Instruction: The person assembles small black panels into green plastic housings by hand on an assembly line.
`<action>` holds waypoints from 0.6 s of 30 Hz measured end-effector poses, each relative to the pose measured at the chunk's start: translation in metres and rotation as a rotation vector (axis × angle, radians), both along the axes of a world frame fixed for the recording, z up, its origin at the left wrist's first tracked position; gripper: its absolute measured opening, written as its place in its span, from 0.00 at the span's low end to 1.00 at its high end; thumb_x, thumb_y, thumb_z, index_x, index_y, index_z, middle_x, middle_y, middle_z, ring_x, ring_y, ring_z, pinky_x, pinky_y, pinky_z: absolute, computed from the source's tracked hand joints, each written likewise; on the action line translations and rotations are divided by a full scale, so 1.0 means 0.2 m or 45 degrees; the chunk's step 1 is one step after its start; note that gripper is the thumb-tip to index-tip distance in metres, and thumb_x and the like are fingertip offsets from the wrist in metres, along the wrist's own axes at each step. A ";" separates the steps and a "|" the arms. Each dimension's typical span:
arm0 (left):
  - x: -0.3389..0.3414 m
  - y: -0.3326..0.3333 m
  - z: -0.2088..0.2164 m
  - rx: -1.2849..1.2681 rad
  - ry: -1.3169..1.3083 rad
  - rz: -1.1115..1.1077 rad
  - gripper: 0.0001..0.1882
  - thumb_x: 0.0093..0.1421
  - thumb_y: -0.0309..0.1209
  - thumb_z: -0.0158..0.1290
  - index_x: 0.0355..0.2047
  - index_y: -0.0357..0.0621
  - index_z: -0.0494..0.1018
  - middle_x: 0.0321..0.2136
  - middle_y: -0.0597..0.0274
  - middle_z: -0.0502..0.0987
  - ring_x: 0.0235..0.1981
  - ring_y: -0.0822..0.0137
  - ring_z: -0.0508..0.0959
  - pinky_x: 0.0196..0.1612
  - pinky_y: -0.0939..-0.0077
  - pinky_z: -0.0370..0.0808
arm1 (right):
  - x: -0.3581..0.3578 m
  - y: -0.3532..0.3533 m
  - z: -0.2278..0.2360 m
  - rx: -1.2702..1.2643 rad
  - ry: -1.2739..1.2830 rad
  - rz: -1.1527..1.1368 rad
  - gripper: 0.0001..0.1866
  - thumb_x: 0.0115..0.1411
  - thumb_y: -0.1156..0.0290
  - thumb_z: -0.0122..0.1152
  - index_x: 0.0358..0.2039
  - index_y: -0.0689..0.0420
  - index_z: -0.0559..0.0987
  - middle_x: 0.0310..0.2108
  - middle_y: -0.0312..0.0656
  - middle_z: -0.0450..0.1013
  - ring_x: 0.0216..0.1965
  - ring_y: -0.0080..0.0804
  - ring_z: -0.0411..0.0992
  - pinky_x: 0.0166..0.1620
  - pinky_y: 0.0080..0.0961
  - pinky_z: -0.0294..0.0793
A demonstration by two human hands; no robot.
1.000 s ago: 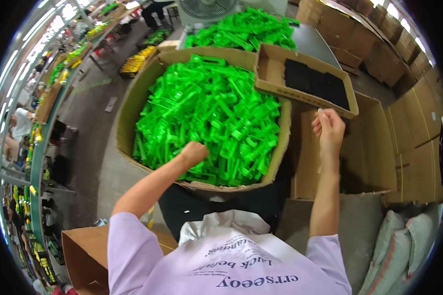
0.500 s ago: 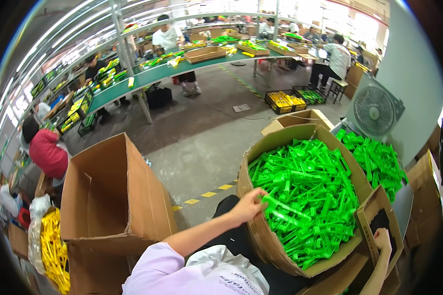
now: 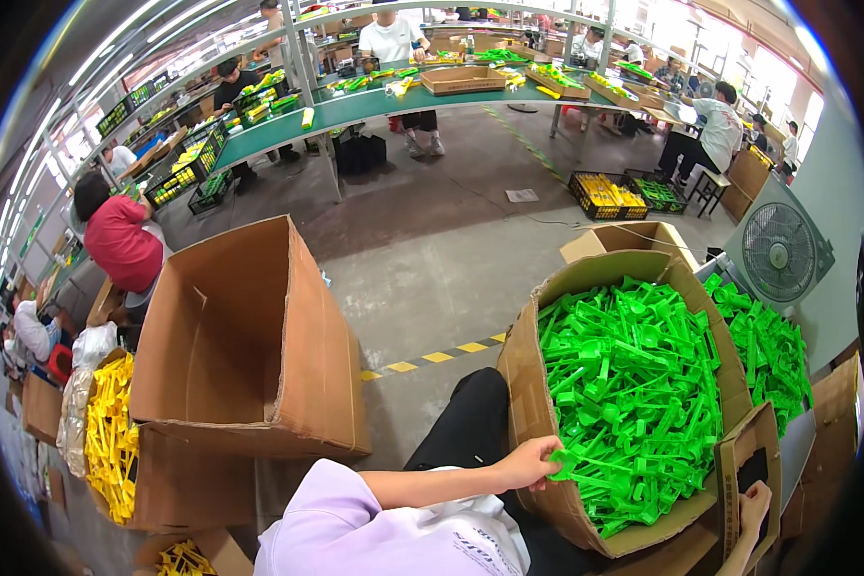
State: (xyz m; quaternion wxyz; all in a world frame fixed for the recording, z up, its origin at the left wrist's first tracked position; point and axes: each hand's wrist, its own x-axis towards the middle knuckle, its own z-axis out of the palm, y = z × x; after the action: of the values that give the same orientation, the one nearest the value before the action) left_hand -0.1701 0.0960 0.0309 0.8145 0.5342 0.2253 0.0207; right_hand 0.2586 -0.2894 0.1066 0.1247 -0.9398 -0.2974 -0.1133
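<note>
My left hand (image 3: 532,464) is closed, its fingertips pinching a green plastic piece (image 3: 562,466) just inside the near left rim of a large carton (image 3: 525,370). A rounded end of the piece shows; its rest cannot be told from the heap. That carton is full of green long-handled plastic pieces (image 3: 629,384). At the right, my right hand (image 3: 755,504) has its fingers curled at the opening of a small cardboard box (image 3: 732,480), beside a dark patch (image 3: 752,471) in it. What those fingers hold, if anything, is hidden.
A tall open carton (image 3: 322,355) stands to the left, with yellow pieces (image 3: 112,437) beyond it. More green pieces (image 3: 773,350) lie at the right by a fan (image 3: 780,250). Co-workers sit around a green table (image 3: 259,144). Yellow-and-black tape (image 3: 437,357) marks the floor.
The whole view has shifted, so the scene sits further right. My left hand has moved nearer to me along the carton's rim with the green piece. My right hand stays at the small box.
</note>
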 end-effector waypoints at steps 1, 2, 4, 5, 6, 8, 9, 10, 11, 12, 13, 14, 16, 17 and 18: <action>0.00 -0.02 -0.01 0.041 -0.004 -0.023 0.10 0.61 0.34 0.53 0.38 0.45 0.65 0.23 0.69 0.73 0.16 0.79 0.72 0.18 0.84 0.69 | 0.01 -0.03 0.01 0.094 0.105 -0.010 0.18 0.40 0.80 0.66 0.17 0.60 0.61 0.17 0.40 0.56 0.22 0.34 0.58 0.27 0.29 0.59; -0.01 -0.04 -0.02 0.032 -0.001 -0.037 0.10 0.61 0.34 0.53 0.38 0.45 0.65 0.23 0.69 0.73 0.16 0.79 0.72 0.18 0.84 0.69 | 0.01 -0.05 0.02 0.086 0.108 -0.024 0.18 0.40 0.80 0.66 0.17 0.60 0.61 0.17 0.40 0.56 0.22 0.34 0.58 0.27 0.29 0.59; -0.02 -0.08 -0.04 0.066 -0.043 -0.137 0.11 0.61 0.35 0.53 0.37 0.44 0.65 0.22 0.68 0.73 0.16 0.79 0.72 0.17 0.85 0.69 | -0.04 -0.09 0.09 0.573 -0.059 -0.018 0.19 0.50 0.77 0.65 0.20 0.57 0.59 0.19 0.33 0.53 0.23 0.23 0.54 0.27 0.23 0.55; -0.02 -0.08 0.01 0.059 0.028 -0.216 0.12 0.61 0.35 0.54 0.39 0.43 0.66 0.25 0.66 0.74 0.17 0.79 0.73 0.16 0.85 0.70 | -0.02 -0.20 0.08 0.624 -0.082 0.022 0.18 0.56 0.74 0.64 0.22 0.56 0.60 0.21 0.30 0.54 0.24 0.21 0.54 0.28 0.21 0.58; -0.02 -0.07 0.06 0.020 0.099 -0.223 0.12 0.61 0.34 0.54 0.41 0.42 0.68 0.28 0.63 0.75 0.18 0.76 0.75 0.18 0.83 0.73 | -0.11 -0.14 0.10 0.822 0.024 0.081 0.11 0.56 0.73 0.63 0.27 0.58 0.68 0.24 0.30 0.61 0.27 0.20 0.61 0.33 0.20 0.65; -0.01 -0.08 0.04 0.040 0.124 -0.185 0.13 0.61 0.35 0.54 0.43 0.42 0.70 0.28 0.61 0.76 0.23 0.72 0.77 0.22 0.79 0.77 | -0.62 0.42 0.26 1.077 0.265 -0.081 0.21 0.49 0.76 0.67 0.44 0.65 0.74 0.37 0.39 0.74 0.36 0.24 0.71 0.42 0.21 0.72; -0.02 -0.08 0.03 -0.011 0.163 -0.066 0.12 0.63 0.34 0.51 0.44 0.43 0.72 0.27 0.63 0.77 0.21 0.73 0.77 0.21 0.82 0.74 | -0.83 0.75 0.32 1.119 0.323 -0.172 0.24 0.48 0.75 0.67 0.46 0.65 0.72 0.36 0.40 0.74 0.36 0.25 0.71 0.40 0.21 0.72; -0.04 -0.07 0.00 -0.045 0.079 -0.032 0.12 0.64 0.33 0.51 0.44 0.41 0.72 0.26 0.63 0.77 0.21 0.74 0.77 0.20 0.83 0.73 | -0.92 0.88 0.31 1.115 0.430 -0.052 0.27 0.48 0.74 0.68 0.49 0.63 0.71 0.35 0.42 0.75 0.36 0.25 0.71 0.39 0.20 0.72; -0.05 -0.05 0.01 -0.037 0.086 -0.034 0.11 0.64 0.33 0.50 0.41 0.39 0.73 0.24 0.62 0.76 0.20 0.74 0.76 0.19 0.83 0.72 | -1.01 0.96 0.29 1.195 0.653 -0.053 0.29 0.47 0.75 0.69 0.50 0.63 0.69 0.34 0.43 0.75 0.34 0.24 0.71 0.35 0.19 0.72; -0.06 -0.05 -0.02 -0.074 0.064 -0.023 0.11 0.64 0.34 0.51 0.38 0.38 0.72 0.22 0.62 0.75 0.17 0.75 0.74 0.18 0.83 0.71 | -1.07 1.00 0.25 1.239 0.814 -0.049 0.29 0.47 0.76 0.69 0.50 0.62 0.69 0.30 0.42 0.75 0.29 0.22 0.72 0.31 0.18 0.71; -0.05 -0.06 -0.02 -0.092 0.085 -0.030 0.10 0.64 0.34 0.51 0.34 0.38 0.72 0.19 0.62 0.74 0.15 0.75 0.72 0.17 0.83 0.69 | -1.12 1.02 0.18 1.399 0.888 0.042 0.28 0.48 0.78 0.68 0.50 0.62 0.68 0.27 0.40 0.75 0.26 0.21 0.72 0.27 0.17 0.70; -0.04 -0.06 -0.01 -0.120 0.066 -0.030 0.09 0.64 0.33 0.50 0.32 0.39 0.71 0.19 0.63 0.73 0.15 0.75 0.72 0.17 0.82 0.68 | -1.17 1.05 0.13 1.523 0.983 0.072 0.26 0.49 0.81 0.66 0.49 0.63 0.68 0.26 0.39 0.75 0.25 0.21 0.73 0.27 0.15 0.70; -0.04 -0.08 0.00 -0.137 0.079 -0.069 0.09 0.64 0.33 0.50 0.31 0.39 0.70 0.18 0.63 0.72 0.15 0.74 0.71 0.18 0.81 0.68 | -1.28 1.07 0.09 1.604 1.008 0.139 0.24 0.52 0.84 0.63 0.50 0.65 0.67 0.26 0.40 0.74 0.24 0.22 0.73 0.26 0.16 0.72; -0.03 -0.10 0.00 -0.136 0.081 -0.092 0.09 0.64 0.32 0.49 0.30 0.40 0.69 0.18 0.63 0.72 0.16 0.73 0.71 0.19 0.81 0.67 | -1.32 1.07 0.04 1.624 1.019 0.137 0.23 0.53 0.83 0.62 0.50 0.64 0.67 0.27 0.40 0.74 0.24 0.22 0.73 0.25 0.16 0.71; -0.02 -0.11 -0.01 -0.155 0.085 -0.098 0.08 0.64 0.31 0.49 0.30 0.40 0.69 0.18 0.63 0.71 0.16 0.74 0.71 0.19 0.81 0.67 | -1.33 1.06 0.01 1.641 1.030 0.151 0.23 0.54 0.82 0.62 0.50 0.64 0.66 0.28 0.40 0.73 0.25 0.22 0.74 0.24 0.16 0.71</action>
State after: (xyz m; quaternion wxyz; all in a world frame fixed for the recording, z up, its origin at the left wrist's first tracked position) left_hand -0.1750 0.0737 0.0298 0.8377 0.4925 0.2324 -0.0422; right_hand -0.0083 -0.0766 0.1079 0.7536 -0.6320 -0.1535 0.0956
